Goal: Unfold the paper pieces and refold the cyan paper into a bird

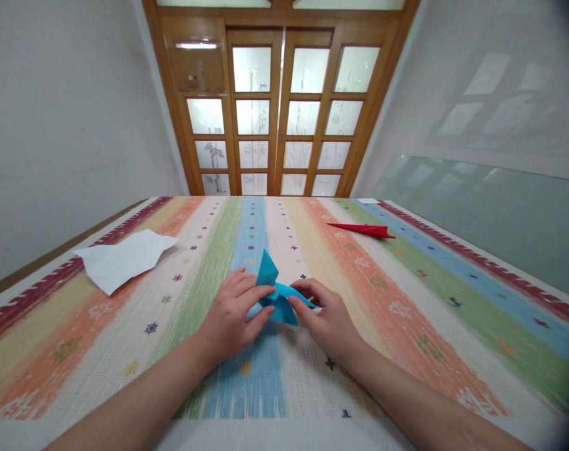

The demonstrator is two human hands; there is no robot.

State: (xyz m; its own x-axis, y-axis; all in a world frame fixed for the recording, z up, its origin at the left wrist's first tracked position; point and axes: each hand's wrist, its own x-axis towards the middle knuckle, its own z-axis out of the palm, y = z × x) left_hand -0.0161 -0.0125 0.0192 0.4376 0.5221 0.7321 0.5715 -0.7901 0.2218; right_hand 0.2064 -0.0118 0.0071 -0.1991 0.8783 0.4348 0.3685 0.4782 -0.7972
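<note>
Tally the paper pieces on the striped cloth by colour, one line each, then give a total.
Blue paper piece, pinched between the left hand and the right hand: 1
White paper piece, lying flat at the left: 1
Red paper piece, folded, farther off at the right: 1
Total: 3

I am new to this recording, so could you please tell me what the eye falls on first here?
First comes the blue folded paper at the middle of the striped tablecloth, pinched between the left hand and the right hand, one point sticking up. Next, a white creased paper lies to the far left, and a red folded paper lies flat to the far right. Behind the table stands a wooden door with frosted glass panes.
</note>
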